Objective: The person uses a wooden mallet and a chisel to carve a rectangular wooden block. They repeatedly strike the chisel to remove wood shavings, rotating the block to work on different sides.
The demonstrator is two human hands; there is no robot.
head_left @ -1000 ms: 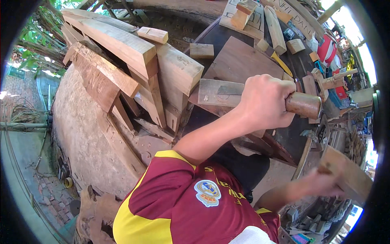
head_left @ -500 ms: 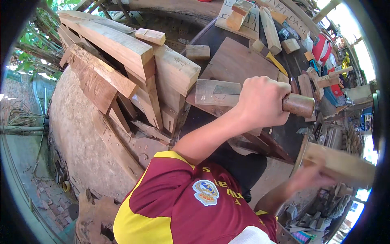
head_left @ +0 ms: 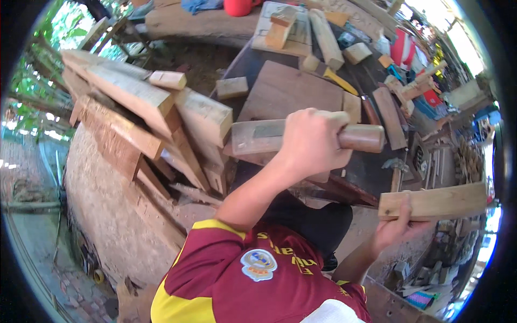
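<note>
Wooden block [head_left: 444, 202] hangs past the near right corner of the surface [head_left: 374, 172]; beams [head_left: 126, 85] crowd the left edge. Right fingers [head_left: 404, 208] clamp the block's left end, left fingers [head_left: 337, 120] a wooden-handled tool [head_left: 366, 138].

My left hand [head_left: 315, 141] hides the middle of the flat, wide tool [head_left: 256, 137]. Behind the wooden block [head_left: 436, 202], most of my right hand's [head_left: 396, 234] fingers can't be seen. Beyond the worktop's [head_left: 375, 175] far edge, a red container [head_left: 240, 6] and blue cloth [head_left: 200, 5] are cut off by the picture's top. Past its right edge, I can't make out the small, blurred clutter [head_left: 437, 105]. The lower edge cuts my maroon shirt [head_left: 280, 299].
</note>
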